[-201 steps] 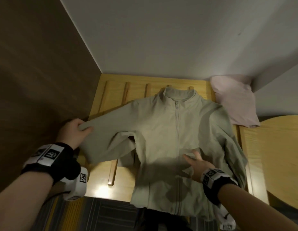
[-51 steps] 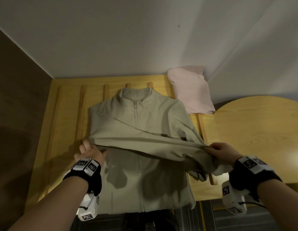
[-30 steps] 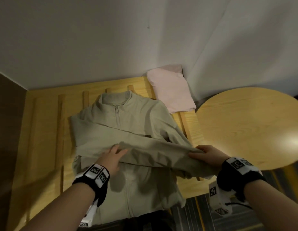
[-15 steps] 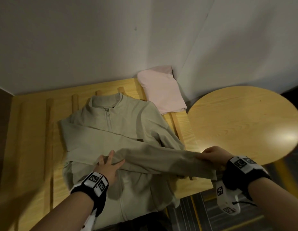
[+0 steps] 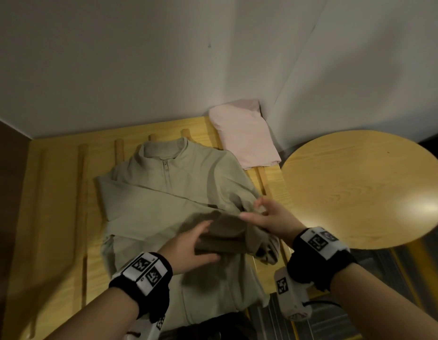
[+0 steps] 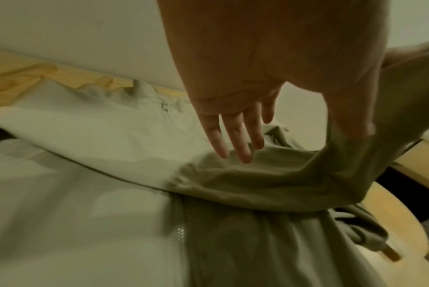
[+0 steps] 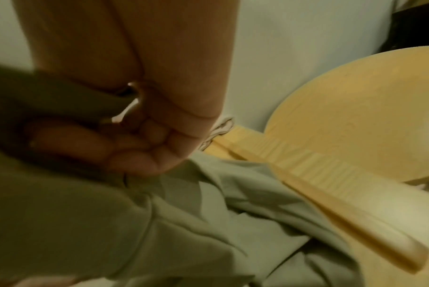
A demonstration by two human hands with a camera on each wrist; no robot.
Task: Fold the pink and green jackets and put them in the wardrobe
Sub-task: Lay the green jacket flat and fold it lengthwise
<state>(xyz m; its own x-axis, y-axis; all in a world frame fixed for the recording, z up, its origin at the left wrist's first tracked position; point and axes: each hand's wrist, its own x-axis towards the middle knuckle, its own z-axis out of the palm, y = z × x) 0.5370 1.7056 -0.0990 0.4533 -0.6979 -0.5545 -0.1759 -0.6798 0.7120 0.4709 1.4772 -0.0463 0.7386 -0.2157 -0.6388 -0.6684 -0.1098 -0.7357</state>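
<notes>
Left forearm (image 5: 95,312): bare, enters from the lower left, angled up and to the right. Left wrist: black band with white marker tags. Left hand (image 5: 191,249): palm down, fingers (image 6: 235,139) straight and lightly spread, thumb held out to the side.

Right forearm (image 5: 384,303): bare, enters from the lower right, angled up and to the left. Right wrist: black band with white marker tags, a white camera unit beneath it. Right hand (image 5: 271,219): just right of the left hand, fingers (image 7: 125,147) curled into the palm, thumb pressed toward them in a pinch.
</notes>
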